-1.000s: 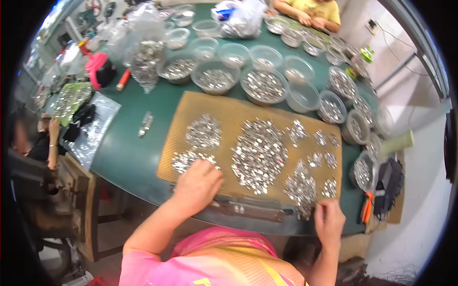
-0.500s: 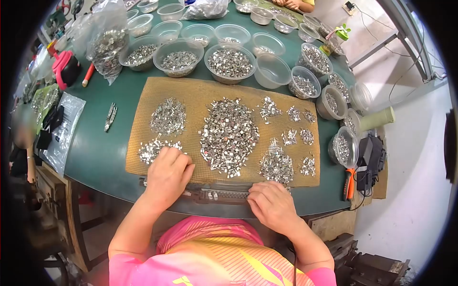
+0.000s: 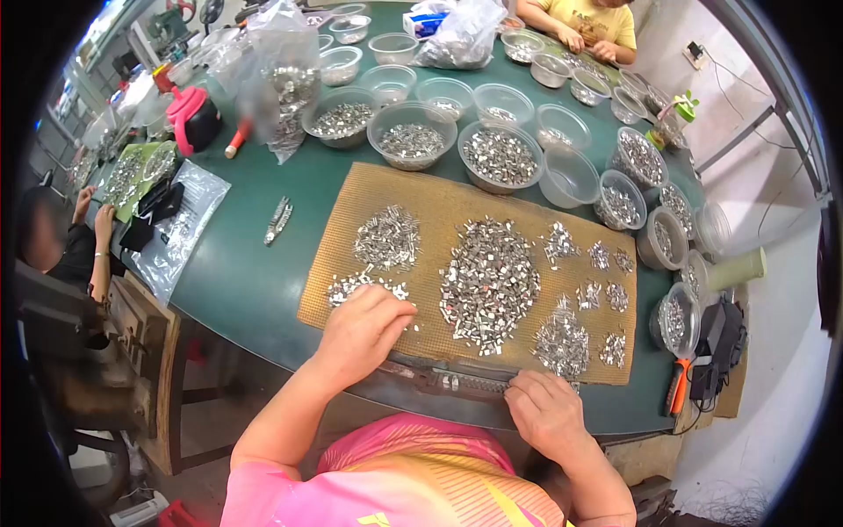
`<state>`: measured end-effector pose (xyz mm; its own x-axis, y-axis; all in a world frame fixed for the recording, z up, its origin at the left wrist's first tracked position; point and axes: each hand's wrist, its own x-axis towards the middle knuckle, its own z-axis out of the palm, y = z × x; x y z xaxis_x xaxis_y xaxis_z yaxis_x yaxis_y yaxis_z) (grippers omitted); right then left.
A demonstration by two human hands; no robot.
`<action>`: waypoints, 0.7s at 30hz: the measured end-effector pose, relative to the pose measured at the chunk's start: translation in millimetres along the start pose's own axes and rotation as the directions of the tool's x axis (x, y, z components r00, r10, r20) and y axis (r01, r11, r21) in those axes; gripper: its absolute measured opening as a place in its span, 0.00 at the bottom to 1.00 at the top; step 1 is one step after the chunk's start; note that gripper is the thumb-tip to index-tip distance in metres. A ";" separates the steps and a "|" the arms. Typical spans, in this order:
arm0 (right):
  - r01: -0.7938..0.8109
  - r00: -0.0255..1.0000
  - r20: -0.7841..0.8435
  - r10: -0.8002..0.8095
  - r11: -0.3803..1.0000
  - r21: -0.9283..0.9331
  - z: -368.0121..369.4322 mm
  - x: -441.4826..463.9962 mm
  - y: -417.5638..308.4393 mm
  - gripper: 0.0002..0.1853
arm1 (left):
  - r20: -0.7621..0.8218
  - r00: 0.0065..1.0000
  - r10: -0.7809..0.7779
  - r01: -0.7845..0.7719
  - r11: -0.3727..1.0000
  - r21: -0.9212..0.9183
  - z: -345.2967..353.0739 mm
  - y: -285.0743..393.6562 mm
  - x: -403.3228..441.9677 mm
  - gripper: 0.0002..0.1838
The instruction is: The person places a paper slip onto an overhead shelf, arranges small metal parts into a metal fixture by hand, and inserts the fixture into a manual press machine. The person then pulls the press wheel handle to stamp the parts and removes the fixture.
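Observation:
My left hand (image 3: pixel 364 329) is over the front left of the brown textured mat (image 3: pixel 430 198), thumb and fingers pinched together. It partly covers a small pile of shiny metal pieces (image 3: pixel 347 288); anything between the fingertips is too small to make out. My right hand (image 3: pixel 549 411) has its fingers curled onto the right part of a dark narrow rail (image 3: pixel 421 378) along the mat's front edge. A short row of metal links (image 3: pixel 479 383) lies in the rail, its right end under my fingers. A large heap of metal links (image 3: pixel 490 285) sits mid-mat, with several smaller piles around it.
Clear plastic bowls (image 3: pixel 500 156) of metal parts line the mat's back and right. A linked metal strip (image 3: pixel 278 220) lies left on the green table (image 3: pixel 237 277). Orange-handled pliers (image 3: pixel 678 386) are at right. Other people's hands work at far left (image 3: pixel 101 215) and back right (image 3: pixel 588 44).
The camera view has swung left and up, so the mat and bowls appear farther right. Both hands keep nearly the same places and closed shapes. More of the co-workers shows.

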<state>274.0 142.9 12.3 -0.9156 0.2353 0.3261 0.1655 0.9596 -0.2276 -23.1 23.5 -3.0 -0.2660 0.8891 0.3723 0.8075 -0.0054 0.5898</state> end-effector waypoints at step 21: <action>-0.228 0.955 0.228 0.190 0.962 0.152 0.1 -7.5 14.2 0.10 | -0.056 0.996 0.063 -0.057 0.993 0.100 53.6 -6.3 -11.2 0.05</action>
<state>283.2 154.7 6.6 -0.9265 0.3716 0.0588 0.3118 0.8460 -0.4326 3.0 38.1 -49.3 -0.2434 0.8601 0.4483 0.8702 -0.0105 0.4926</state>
